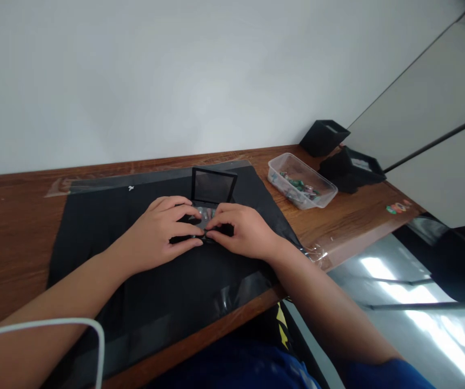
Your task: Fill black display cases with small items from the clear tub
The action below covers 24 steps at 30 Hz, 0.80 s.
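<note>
Black flip-lid case (215, 185), head view: on dark mat (200, 302), back from the worktop's (9, 232) front edge. Lid raised; fingers partly cover base. Left hand (161, 232): fingers spread, tips at base's left side. Right hand (246, 229): thumb and fingertips close together over base; any grip, cannot tell. Opening appears done, handling inside unfinished. Small parts (299, 185) lie in clear tub (322, 200), toward right edge.

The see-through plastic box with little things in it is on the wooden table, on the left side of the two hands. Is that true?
Not quite: the side is wrong. The head view shows the see-through plastic box to the right of the left hand and the right hand. It is on the wooden table, with little things in it.
</note>
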Available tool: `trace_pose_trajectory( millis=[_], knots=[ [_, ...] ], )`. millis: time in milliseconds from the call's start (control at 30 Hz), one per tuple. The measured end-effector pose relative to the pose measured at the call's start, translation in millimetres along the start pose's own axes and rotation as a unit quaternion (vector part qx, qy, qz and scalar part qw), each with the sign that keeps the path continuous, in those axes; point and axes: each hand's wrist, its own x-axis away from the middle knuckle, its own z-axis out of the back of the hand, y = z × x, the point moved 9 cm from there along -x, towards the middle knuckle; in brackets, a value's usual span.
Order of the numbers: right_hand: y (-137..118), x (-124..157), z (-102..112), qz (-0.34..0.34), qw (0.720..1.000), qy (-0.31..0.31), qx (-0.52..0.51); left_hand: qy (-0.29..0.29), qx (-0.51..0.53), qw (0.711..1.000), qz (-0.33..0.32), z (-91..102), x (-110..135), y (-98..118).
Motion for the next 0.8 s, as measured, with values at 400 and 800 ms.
trace_pose_trajectory(
  millis=[400, 800],
  knots=[
    [-3, 0, 1, 0.01, 1.0, -0.003, -0.02, 0.039, 0.014, 0.999, -0.003, 11.5, -3, 5],
    [-28, 6, 18, 0.129, 0.982, 0.094, -0.098, 0.082, 0.003, 0.996, -0.034, 21.0, -4, 15]
  ],
)
